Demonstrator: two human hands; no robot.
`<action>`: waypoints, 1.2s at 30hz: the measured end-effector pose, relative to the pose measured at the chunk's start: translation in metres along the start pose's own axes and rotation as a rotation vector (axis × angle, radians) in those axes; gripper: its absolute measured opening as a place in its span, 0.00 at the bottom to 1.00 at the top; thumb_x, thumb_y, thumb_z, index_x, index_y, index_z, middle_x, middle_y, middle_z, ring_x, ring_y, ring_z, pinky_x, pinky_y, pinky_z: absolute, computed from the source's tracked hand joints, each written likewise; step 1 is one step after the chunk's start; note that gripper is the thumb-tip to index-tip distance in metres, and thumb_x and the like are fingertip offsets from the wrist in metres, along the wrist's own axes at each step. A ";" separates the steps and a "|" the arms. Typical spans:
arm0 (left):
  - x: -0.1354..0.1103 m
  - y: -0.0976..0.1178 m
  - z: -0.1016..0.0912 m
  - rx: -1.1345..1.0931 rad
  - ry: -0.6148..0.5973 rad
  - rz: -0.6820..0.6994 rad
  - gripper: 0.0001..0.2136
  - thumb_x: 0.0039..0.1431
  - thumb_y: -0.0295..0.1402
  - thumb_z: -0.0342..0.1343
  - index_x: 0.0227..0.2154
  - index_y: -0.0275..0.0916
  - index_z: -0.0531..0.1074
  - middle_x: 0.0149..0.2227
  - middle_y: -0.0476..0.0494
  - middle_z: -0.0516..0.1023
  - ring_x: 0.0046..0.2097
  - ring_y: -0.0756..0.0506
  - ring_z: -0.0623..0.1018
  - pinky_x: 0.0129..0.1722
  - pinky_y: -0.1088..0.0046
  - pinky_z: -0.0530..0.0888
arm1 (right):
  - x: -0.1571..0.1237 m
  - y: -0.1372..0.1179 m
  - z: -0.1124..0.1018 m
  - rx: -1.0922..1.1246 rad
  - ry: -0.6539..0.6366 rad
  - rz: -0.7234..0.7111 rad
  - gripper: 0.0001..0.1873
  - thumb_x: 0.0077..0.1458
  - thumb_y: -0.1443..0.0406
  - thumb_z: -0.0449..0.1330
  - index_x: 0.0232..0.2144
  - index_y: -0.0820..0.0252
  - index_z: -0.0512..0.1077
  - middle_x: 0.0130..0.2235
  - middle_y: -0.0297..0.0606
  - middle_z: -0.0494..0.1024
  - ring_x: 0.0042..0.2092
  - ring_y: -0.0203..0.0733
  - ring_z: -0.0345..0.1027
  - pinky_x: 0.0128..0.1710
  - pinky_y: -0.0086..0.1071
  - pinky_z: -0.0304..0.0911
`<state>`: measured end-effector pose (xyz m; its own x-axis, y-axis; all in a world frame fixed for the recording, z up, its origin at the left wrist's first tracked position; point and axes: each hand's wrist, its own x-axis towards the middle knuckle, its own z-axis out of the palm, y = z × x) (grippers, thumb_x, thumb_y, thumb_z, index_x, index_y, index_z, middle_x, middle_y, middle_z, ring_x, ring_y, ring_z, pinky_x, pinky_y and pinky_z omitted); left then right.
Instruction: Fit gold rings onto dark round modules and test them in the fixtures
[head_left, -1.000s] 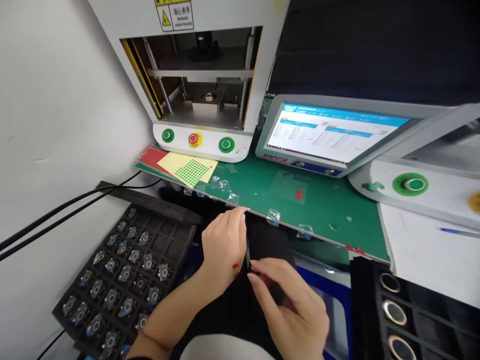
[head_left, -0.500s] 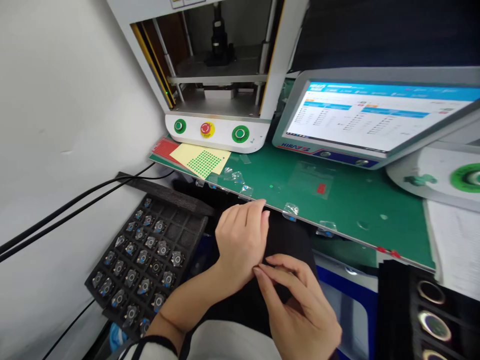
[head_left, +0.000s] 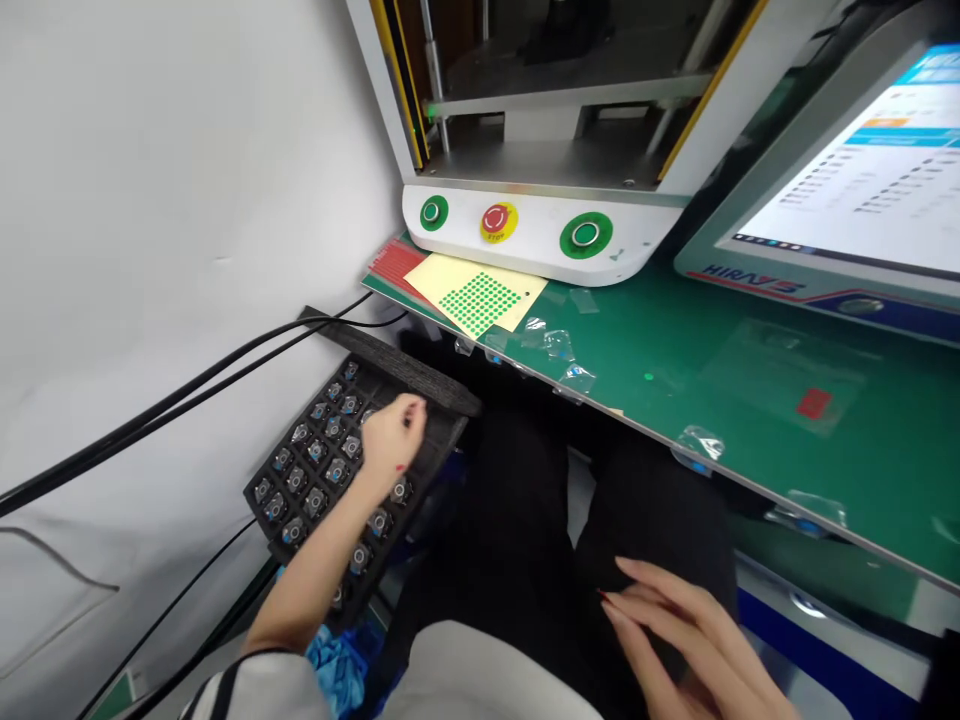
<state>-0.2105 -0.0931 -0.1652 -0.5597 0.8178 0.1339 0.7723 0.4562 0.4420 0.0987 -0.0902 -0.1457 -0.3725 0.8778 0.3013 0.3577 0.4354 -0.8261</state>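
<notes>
Here we are at the left side, where the left hand is over the far right part of a black tray; its grip is curled well in, with something dark showing by the fingers, and I cannot tell whether that is a part or just shadow; a red mark sits near the wrist. Over to the right, near the worktop and above the person's right thigh, the right hand has its grip pinched almost closed at the tips, with what looks like a small red bit in it; the other fingers lie loosely alongside.

As for progress, it looks well along by my reckoning: rows of small parts sit in the tray pockets, many with blue on them; the red bit, though, is at the fingertips and not on any part, so that piece of work looks unfinished. At the far side stands the press, its plate low, and I cannot see what lies beneath; in front of it rests a pale yellow sheet bearing rows of green dots, with film scraps just beside it.
</notes>
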 end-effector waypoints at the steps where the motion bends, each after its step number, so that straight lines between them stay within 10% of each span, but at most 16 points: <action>1: 0.004 -0.028 -0.005 0.034 0.001 -0.058 0.06 0.60 0.30 0.54 0.32 0.37 0.76 0.26 0.49 0.79 0.30 0.48 0.78 0.34 0.74 0.72 | -0.003 0.015 0.003 0.036 -0.012 0.084 0.03 0.56 0.63 0.62 0.30 0.53 0.76 0.39 0.42 0.80 0.33 0.42 0.76 0.31 0.33 0.74; 6: 0.023 -0.136 -0.026 0.138 -0.023 -0.254 0.11 0.65 0.37 0.53 0.36 0.33 0.72 0.33 0.48 0.75 0.34 0.48 0.76 0.38 0.67 0.75 | -0.014 0.082 0.018 0.315 -0.161 0.540 0.21 0.46 0.47 0.66 0.19 0.59 0.76 0.34 0.47 0.80 0.28 0.43 0.74 0.21 0.29 0.71; 12: 0.043 -0.185 -0.007 0.098 -0.372 -0.190 0.11 0.64 0.37 0.56 0.42 0.34 0.72 0.42 0.43 0.76 0.42 0.46 0.77 0.43 0.63 0.76 | -0.018 0.108 0.019 0.455 -0.239 0.734 0.24 0.40 0.45 0.67 0.15 0.59 0.76 0.27 0.47 0.77 0.33 0.48 0.74 0.29 0.31 0.71; 36: 0.028 -0.175 -0.013 -0.147 -0.368 -0.397 0.12 0.64 0.37 0.55 0.44 0.34 0.71 0.43 0.43 0.76 0.41 0.46 0.77 0.41 0.64 0.77 | -0.024 0.114 0.019 0.585 -0.238 0.687 0.20 0.46 0.49 0.67 0.18 0.60 0.75 0.31 0.44 0.77 0.35 0.45 0.72 0.34 0.33 0.69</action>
<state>-0.3646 -0.1546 -0.2273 -0.6365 0.6741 -0.3748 0.4591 0.7216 0.5183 0.1322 -0.0657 -0.2566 -0.4276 0.8133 -0.3947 0.1008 -0.3910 -0.9148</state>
